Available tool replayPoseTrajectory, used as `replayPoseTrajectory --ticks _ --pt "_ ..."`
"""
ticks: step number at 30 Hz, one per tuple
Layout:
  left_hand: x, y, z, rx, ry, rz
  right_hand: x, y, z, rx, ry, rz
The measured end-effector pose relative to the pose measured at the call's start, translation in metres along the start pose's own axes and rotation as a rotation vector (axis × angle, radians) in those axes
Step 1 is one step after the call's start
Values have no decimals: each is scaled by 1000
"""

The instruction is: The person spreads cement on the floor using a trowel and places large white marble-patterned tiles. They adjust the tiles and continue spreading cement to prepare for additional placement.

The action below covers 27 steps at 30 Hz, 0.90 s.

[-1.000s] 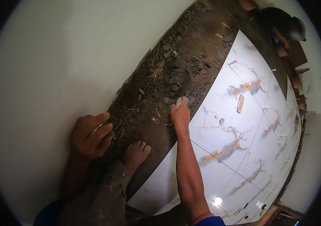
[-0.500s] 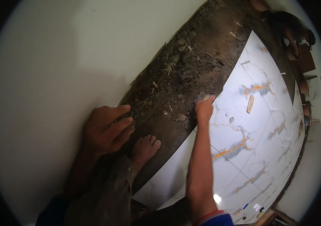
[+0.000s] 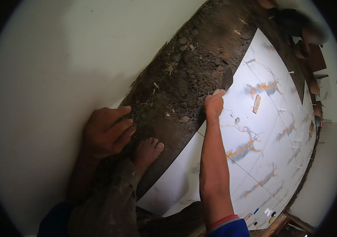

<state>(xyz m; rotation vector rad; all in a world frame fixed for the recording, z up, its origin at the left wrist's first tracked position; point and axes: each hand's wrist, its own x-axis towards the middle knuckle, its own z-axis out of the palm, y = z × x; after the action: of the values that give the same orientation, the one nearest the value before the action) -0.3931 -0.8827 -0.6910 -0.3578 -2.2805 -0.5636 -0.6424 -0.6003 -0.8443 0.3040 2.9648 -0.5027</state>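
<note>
My right hand (image 3: 214,103) is closed round the handle of a trowel (image 3: 227,79). Its dark pointed blade lies over the soil (image 3: 192,75) at the edge of the laid white marbled tiles (image 3: 269,118). My left hand (image 3: 107,132) is beside the wall, its bent fingers apart and nothing visible in them; its thumb is hidden. A thin string (image 3: 171,68) stretches along the soil strip close to the wall and passes by those fingertips. My bare foot (image 3: 148,153) stands on the soil between my two hands.
The pale wall (image 3: 50,79) borders the soil on the left. On the tiles are a small tan block (image 3: 257,104), thin white spacers and a blue pen-like item (image 3: 256,210). Another person (image 3: 297,27) bends down at the far right, near a brown board (image 3: 318,59).
My right hand has moved slightly up the picture, and the trowel blade now shows clearly. My left hand keeps its pose by the wall. The view has shifted a little.
</note>
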Motion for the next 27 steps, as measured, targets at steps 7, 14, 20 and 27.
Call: replayPoseTrajectory --ticks 7,14,20,27 --pt "3 8 -14 42 -162 -62 -56 9 -1 13 -87 17" --pt "19 21 -15 117 -205 -116 -135 18 23 28 -143 43" --pt "17 23 -14 122 -202 -137 -217 22 4 111 -135 -28" --pt "3 43 -46 -87 -150 -249 -181 22 -11 159 -91 -103"
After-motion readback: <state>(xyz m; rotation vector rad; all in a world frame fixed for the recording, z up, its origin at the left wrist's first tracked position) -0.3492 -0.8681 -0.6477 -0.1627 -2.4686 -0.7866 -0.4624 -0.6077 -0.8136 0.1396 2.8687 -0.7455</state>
